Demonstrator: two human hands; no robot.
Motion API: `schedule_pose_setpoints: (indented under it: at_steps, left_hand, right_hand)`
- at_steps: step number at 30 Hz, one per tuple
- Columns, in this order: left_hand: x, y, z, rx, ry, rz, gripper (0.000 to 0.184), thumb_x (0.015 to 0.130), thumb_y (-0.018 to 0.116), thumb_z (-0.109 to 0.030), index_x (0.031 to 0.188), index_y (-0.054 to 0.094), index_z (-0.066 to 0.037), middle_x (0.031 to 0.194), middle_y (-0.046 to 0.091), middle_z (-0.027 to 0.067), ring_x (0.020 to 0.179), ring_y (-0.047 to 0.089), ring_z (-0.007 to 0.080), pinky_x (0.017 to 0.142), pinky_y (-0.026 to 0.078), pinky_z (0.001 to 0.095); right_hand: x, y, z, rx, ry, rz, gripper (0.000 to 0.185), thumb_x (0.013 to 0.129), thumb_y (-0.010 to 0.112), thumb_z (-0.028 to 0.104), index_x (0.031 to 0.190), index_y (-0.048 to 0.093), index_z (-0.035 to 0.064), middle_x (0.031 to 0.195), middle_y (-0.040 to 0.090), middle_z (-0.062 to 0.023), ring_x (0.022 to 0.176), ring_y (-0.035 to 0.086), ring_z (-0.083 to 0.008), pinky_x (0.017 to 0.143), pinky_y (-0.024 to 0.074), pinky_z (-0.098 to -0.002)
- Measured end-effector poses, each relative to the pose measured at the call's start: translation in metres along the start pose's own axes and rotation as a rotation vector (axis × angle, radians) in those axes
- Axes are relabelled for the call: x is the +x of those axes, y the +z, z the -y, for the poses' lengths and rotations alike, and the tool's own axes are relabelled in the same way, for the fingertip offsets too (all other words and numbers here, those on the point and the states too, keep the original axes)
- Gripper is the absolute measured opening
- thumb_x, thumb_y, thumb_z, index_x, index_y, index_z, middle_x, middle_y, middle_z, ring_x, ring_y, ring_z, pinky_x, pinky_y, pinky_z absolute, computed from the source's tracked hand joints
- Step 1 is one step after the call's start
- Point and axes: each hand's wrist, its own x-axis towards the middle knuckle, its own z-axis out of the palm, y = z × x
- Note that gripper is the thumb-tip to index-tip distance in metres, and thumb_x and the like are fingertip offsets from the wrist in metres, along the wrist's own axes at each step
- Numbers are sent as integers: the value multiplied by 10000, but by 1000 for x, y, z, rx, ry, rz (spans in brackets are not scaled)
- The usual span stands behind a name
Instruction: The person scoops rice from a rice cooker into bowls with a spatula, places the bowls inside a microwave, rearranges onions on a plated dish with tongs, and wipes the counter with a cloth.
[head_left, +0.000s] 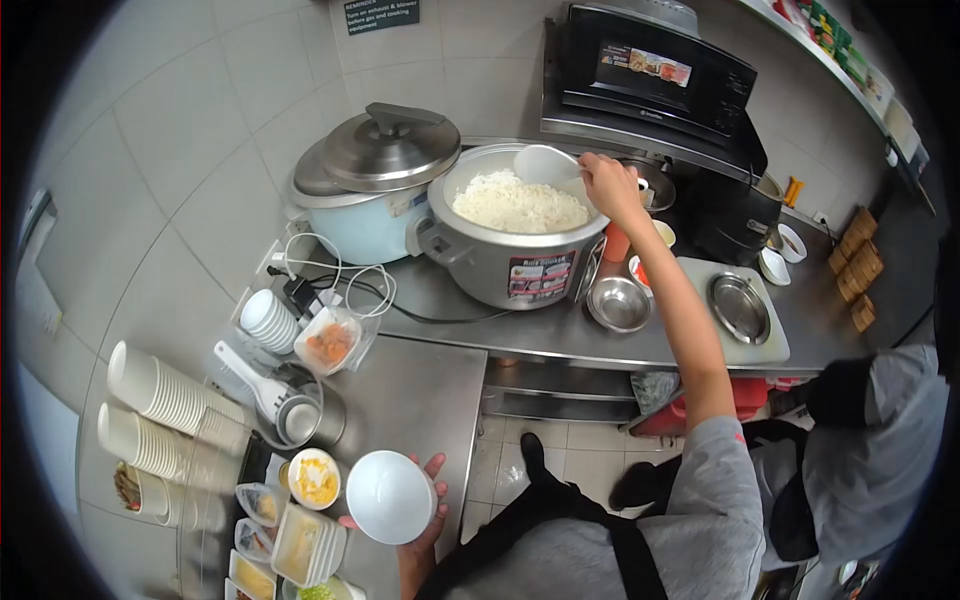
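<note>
While the one-o'clock cooker (478,268) is holding rice (520,208), right hand (612,188) is gripping scoop (543,166). Left hand (427,535) is cupping bowl (390,497).

Head-worn wide view, near, facing forward and down

The person's right hand (612,187) is holding a white paddle (543,164) at the rice's (520,207) far edge in a grey cooker (485,272) that is standing beside a blue cooker (358,228), while the left hand (427,525) is holding a white bowl (390,497).
</note>
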Motion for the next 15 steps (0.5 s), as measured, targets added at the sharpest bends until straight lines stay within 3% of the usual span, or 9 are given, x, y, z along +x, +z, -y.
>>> schedule_pose_setpoints:
  at_steps: [3, 4, 7, 8, 9, 12, 15]
  left_hand:
    - [62, -18, 8, 0, 33, 35, 1232, 502, 717, -689, 1399, 146, -67, 1404, 195, 248, 1212, 346, 423, 953, 371, 523]
    - [84, -27, 10, -33, 20, 76, 1228, 498, 699, -713, 1396, 158, -75, 1413, 189, 239, 1243, 306, 423, 989, 320, 547]
    - [144, -45, 20, 170, 93, -67, 1221, 503, 660, -749, 1393, 166, -75, 1425, 173, 234, 1286, 242, 419, 1033, 242, 564]
    - [159, -58, 22, 134, 110, -83, 1194, 503, 627, -775, 1392, 198, -103, 1448, 95, 232, 1327, 149, 405, 1050, 157, 597]
    - [179, -59, 28, 198, 118, -88, 1184, 501, 628, -774, 1391, 210, -116, 1452, 69, 230, 1331, 132, 406, 1045, 150, 609]
    - [236, -58, 43, 391, 128, -131, 1142, 489, 615, -786, 1382, 260, -168, 1458, -39, 234, 1336, 58, 430, 1016, 114, 664]
    - [269, -57, 49, 380, 97, -282, 1226, 395, 612, -820, 1385, 242, -197, 1457, 46, 233, 1333, 56, 438, 1021, 73, 666]
  right_hand:
    - [39, 88, -55, -292, 62, 230, 151, 783, 536, 152, 784, 680, 105, 789, 661, -112, 754, 662, -269, 606, 502, -400]
    - [46, 111, -63, -314, 31, 285, 156, 784, 535, 149, 783, 685, 109, 814, 666, -108, 773, 662, -271, 609, 508, -397]
    - [58, 163, -75, -321, -118, 460, 165, 772, 525, 110, 823, 678, 73, 834, 665, -114, 780, 661, -289, 639, 529, -399]
    - [61, 175, -75, -279, -158, 512, 169, 772, 524, 107, 830, 678, 66, 836, 664, -118, 780, 660, -293, 642, 530, -398]
    - [65, 185, -75, -236, -198, 563, 174, 772, 522, 104, 837, 677, 60, 837, 664, -123, 781, 659, -296, 645, 530, -397]
    - [70, 182, -63, -151, -324, 670, 183, 773, 518, 101, 845, 671, 31, 843, 658, -150, 769, 656, -305, 635, 529, -396]
    - [78, 141, -48, -82, -424, 796, 184, 773, 525, 110, 856, 669, 31, 852, 651, -164, 782, 652, -306, 629, 525, -407]
